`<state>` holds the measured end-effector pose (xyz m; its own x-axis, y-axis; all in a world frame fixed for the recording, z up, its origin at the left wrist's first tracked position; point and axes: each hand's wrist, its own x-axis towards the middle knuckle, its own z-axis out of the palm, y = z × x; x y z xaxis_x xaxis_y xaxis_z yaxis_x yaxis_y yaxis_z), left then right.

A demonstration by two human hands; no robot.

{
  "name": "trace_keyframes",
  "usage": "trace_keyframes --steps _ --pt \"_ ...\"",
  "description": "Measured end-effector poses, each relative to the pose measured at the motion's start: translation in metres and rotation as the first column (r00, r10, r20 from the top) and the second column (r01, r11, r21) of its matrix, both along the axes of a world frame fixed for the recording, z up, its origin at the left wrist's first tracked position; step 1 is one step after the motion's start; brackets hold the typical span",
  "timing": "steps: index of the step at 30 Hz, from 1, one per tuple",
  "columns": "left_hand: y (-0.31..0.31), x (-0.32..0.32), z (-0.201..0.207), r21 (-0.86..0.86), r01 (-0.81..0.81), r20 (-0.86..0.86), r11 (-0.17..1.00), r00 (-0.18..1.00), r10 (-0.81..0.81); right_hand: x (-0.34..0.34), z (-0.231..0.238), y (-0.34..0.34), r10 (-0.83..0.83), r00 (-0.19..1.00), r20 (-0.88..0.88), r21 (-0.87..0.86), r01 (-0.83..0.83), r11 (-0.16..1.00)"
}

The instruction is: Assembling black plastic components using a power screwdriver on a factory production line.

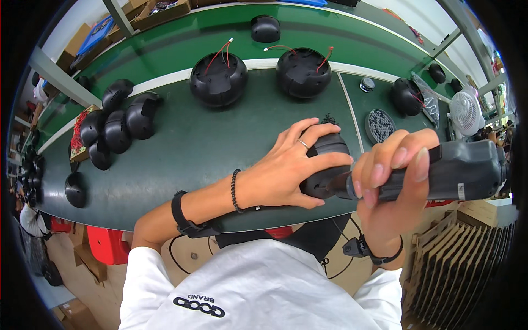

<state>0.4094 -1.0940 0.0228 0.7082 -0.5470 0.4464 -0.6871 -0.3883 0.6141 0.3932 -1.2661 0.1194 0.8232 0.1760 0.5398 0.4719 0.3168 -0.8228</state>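
Observation:
My left hand (283, 168) is wrapped over a rounded black plastic housing (329, 146) near the front edge of the green work surface, fingers on its top and thumb on its near side. In my right hand (393, 170) is a dark cordless power screwdriver (465, 169), held level from the right. Its nose meets the right side of the housing; the bit's tip is hidden there. Just beyond the housing lies a small heap of black screws (329, 119). A round dish (379, 126) of small grey pieces sits beyond the screwdriver.
Two round black housings (219, 81) with red wires stand at the back. Several curved black shells (116, 129) lie on the left. Farther right are a small jar (367, 84), another wired housing (407, 97) and a white fan (466, 110). A red stool (107, 243) stands below.

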Motion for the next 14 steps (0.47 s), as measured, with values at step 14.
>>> trace_keyframes --steps 14 --pt "-0.002 0.005 -0.008 0.001 0.09 0.057 0.996 0.994 -0.09 0.003 -0.026 0.014 0.035 0.999 -0.021 -0.184 -0.038 0.982"
